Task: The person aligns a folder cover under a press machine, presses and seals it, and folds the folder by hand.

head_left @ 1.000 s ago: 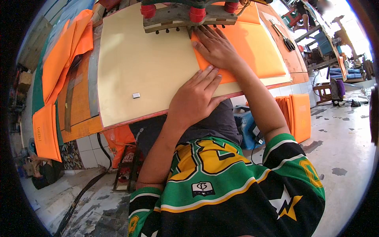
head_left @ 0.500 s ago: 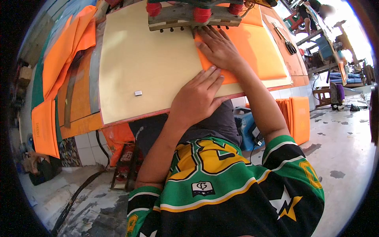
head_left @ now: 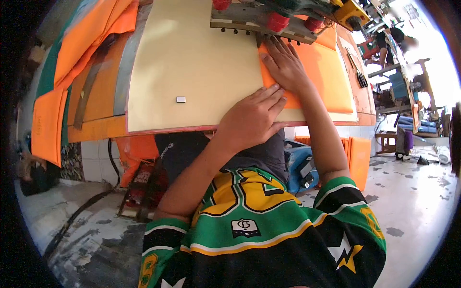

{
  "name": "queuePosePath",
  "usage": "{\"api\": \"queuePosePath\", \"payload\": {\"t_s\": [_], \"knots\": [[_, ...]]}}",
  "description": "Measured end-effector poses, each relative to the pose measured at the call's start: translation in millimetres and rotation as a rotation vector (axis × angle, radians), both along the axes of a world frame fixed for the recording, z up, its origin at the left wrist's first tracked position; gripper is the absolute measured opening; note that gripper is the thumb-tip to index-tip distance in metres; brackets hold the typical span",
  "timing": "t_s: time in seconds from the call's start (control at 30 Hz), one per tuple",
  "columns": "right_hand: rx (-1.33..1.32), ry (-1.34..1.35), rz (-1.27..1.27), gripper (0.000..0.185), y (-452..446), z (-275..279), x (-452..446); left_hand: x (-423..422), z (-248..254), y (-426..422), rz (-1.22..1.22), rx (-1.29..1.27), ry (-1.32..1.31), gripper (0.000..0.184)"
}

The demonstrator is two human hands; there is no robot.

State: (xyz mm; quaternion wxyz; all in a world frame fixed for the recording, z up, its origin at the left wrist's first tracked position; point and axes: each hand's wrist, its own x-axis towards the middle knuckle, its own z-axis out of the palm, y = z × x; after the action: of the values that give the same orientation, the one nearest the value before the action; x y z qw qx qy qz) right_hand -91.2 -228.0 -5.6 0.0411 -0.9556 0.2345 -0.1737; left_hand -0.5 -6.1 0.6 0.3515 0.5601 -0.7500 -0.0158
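Note:
My right hand (head_left: 287, 68) lies flat on orange fabric (head_left: 324, 81), with its fingertips close under the head of a sewing machine (head_left: 264, 30). My left hand (head_left: 252, 116) rests nearer to me, fingers stretched and close together. Its fingertips touch the near left edge of the orange fabric, while the rest of the hand lies over the cream tabletop (head_left: 192, 62) and its front edge. Both palms face down, so anything beneath them is hidden. The needle area cannot be made out. To the left sits a small white and grey block (head_left: 180, 100).
Scissors (head_left: 357, 72) lie at the table's right side. Folded orange fabric (head_left: 86, 57) hangs over the left side. More orange pieces (head_left: 359, 161) stand below the table on the right. Farther right, a person (head_left: 391, 43) is at another bench.
The camera view has shifted, so the table and machine appear farther right and higher. Relative to the orange fabric, both hands look almost unmoved.

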Motion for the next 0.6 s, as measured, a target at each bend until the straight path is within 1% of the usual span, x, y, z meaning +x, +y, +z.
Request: {"api": "queuePosePath", "payload": {"t_s": [0.1,0.17,0.27,0.53,0.6], "knots": [[0.027,0.040,-0.029,0.069,-1.8,2.2,0.5,-1.3,-6.0,-1.9,0.002,-0.011,0.012,0.061],[0.067,0.069,-0.062,0.076,0.4,7.1,1.4,-2.2,-6.8,-2.6,0.008,-0.012,0.024,0.061],[0.090,0.059,-0.039,0.072,3.7,12.3,0.3,-1.2,-7.3,-2.1,0.007,-0.005,0.009,0.061],[0.088,0.065,-0.035,0.072,-2.5,7.6,-2.0,-2.9,-8.8,-1.8,0.013,0.013,-0.012,0.064],[0.086,0.063,-0.029,0.072,-2.7,7.2,-3.1,-3.2,-9.4,-2.4,0.021,0.006,-0.053,0.064]]}}
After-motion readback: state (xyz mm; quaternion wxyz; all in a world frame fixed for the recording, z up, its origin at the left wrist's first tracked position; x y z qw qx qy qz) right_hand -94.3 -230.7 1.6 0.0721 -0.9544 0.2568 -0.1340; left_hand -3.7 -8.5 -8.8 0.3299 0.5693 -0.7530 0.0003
